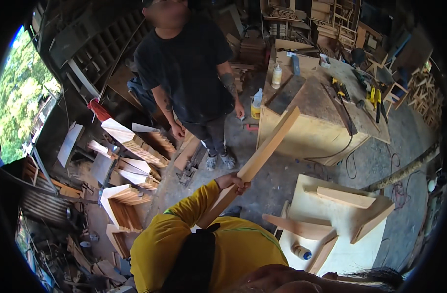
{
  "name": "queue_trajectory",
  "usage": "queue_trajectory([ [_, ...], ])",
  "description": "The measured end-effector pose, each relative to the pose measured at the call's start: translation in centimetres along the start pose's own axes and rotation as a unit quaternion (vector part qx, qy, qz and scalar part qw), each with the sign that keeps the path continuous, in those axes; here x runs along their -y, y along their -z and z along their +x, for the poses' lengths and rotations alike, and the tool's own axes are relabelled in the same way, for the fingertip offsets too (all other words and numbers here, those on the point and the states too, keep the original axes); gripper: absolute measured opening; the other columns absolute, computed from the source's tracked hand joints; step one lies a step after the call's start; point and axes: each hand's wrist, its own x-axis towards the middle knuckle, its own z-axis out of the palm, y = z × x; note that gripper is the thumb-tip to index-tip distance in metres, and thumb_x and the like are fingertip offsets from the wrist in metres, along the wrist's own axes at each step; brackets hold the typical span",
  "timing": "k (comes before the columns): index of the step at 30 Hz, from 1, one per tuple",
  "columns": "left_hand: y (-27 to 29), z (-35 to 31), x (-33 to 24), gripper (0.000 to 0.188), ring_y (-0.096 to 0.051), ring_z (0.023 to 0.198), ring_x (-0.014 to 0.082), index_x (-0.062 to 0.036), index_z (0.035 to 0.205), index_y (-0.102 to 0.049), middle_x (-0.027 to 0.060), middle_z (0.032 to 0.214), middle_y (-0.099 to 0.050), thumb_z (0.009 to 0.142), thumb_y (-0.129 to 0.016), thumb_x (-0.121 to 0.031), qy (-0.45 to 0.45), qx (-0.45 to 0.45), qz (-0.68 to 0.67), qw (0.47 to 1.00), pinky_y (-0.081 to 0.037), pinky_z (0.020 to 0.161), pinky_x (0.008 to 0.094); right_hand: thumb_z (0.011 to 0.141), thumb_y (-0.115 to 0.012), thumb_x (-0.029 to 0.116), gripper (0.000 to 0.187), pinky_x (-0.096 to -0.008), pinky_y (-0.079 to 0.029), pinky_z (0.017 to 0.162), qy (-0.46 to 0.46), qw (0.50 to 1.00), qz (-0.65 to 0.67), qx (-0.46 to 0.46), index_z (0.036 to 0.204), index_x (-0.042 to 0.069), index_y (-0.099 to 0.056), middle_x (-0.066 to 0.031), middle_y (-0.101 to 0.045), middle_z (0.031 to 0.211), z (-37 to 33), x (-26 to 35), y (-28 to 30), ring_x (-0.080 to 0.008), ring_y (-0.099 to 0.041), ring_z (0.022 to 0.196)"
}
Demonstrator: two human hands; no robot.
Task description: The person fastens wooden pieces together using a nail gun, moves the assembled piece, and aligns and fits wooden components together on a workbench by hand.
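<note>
My left hand (233, 183), at the end of a yellow sleeve, is closed around a long, pale wooden board (270, 146). The board slants up and away to the right, its lower end close against my body and its far end in front of the workbench. My right hand is out of sight. To the right of my body lies a large pale panel (301, 195) bearing several cut wooden pieces, among them a tapered piece (301, 227) and a flat length of wood (345, 197). A bottle with a blue cap (301, 252) lies among them.
A person in dark clothes (189, 73) stands ahead, arms lowered. A workbench (301, 129) at the right carries bottles, tools and a yellow-handled clamp (375, 97). Stacked wooden parts (135, 141) line the left. Cords (350, 166) trail over the floor.
</note>
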Motion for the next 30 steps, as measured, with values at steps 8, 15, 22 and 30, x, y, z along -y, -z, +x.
queue_trajectory([
  [8, 2.2, -2.4, -1.7, 0.042, -0.047, 0.064, 0.0144, -0.0061, 0.111, -0.052, 0.0051, 0.083, -0.048, 0.07, -0.06, -0.001, -0.058, -0.052, 0.039, 0.996, -0.042, 0.056, 0.0294, 0.095, -0.049, 0.02, 0.023, -0.0292, -0.025, 0.036, -0.006, 1.0, -0.013, -0.007, 0.076, 0.008, -0.052, 0.0031, -0.028, 0.053, 0.7, 1.7, -3.3, -0.0112, -0.029, 0.04],
  [15, 4.1, -3.0, -2.3, 0.044, -0.047, 0.064, 0.0149, -0.006, 0.112, -0.052, 0.0054, 0.083, -0.048, 0.069, -0.059, 0.0, -0.062, -0.038, 0.024, 0.997, -0.041, 0.056, 0.0294, 0.094, -0.049, 0.018, 0.024, -0.0304, -0.028, 0.036, -0.028, 0.999, -0.027, -0.031, 0.071, 0.01, -0.048, 0.002, -0.031, 0.052, -0.7, 2.6, -3.3, -0.0126, -0.031, 0.04],
  [22, 3.6, -3.5, -3.6, 0.049, -0.047, 0.065, 0.0144, -0.0058, 0.117, -0.052, 0.0055, 0.085, -0.048, 0.069, -0.058, 0.001, -0.074, -0.009, 0.03, 0.997, -0.041, 0.056, 0.0289, 0.092, -0.05, 0.015, 0.027, -0.0316, -0.031, 0.037, -0.056, 0.996, -0.037, -0.054, 0.067, 0.012, -0.044, 0.0009, -0.033, 0.052, -1.9, 2.6, -3.4, -0.0141, -0.033, 0.04],
  [30, 4.1, -3.5, -3.2, 0.051, -0.048, 0.066, 0.0137, -0.0056, 0.12, -0.052, 0.0062, 0.086, -0.048, 0.07, -0.057, 0.002, -0.055, -0.004, 0.0, 0.998, -0.042, 0.057, 0.0274, 0.092, -0.051, 0.014, 0.032, -0.0316, -0.03, 0.037, -0.086, 0.988, -0.043, -0.117, 0.062, 0.014, -0.04, 0.0008, -0.033, 0.051, -2.6, 6.2, -3.1, -0.0139, -0.032, 0.04],
])
